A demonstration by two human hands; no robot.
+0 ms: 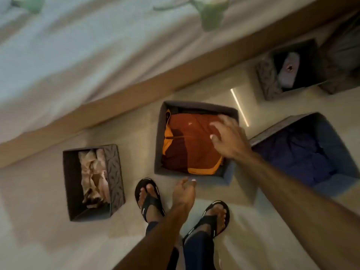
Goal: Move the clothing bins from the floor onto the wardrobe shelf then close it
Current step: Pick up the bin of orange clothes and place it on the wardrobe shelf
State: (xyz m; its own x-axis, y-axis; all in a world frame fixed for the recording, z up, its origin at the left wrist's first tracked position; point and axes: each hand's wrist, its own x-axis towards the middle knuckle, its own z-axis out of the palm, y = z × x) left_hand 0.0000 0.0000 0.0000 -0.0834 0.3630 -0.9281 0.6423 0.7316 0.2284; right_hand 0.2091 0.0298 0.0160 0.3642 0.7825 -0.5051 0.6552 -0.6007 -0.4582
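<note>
Several dark fabric bins stand on the pale floor. The middle bin (158,137) holds folded red and orange clothes. My right hand (228,138) hovers over its right side, fingers spread, holding nothing. My left hand (184,191) is open just in front of that bin's near wall, apart from it. A small bin (114,178) with beige cloth sits at the left. A large bin (331,129) with dark blue clothes stands at the right. Another small bin (267,80) with a grey item is at the far right. No wardrobe is in view.
A bed with a wooden frame (148,88) and a light sheet (87,55) runs along the far side of the bins. My feet in black sandals (149,199) stand on the floor just before the middle bin.
</note>
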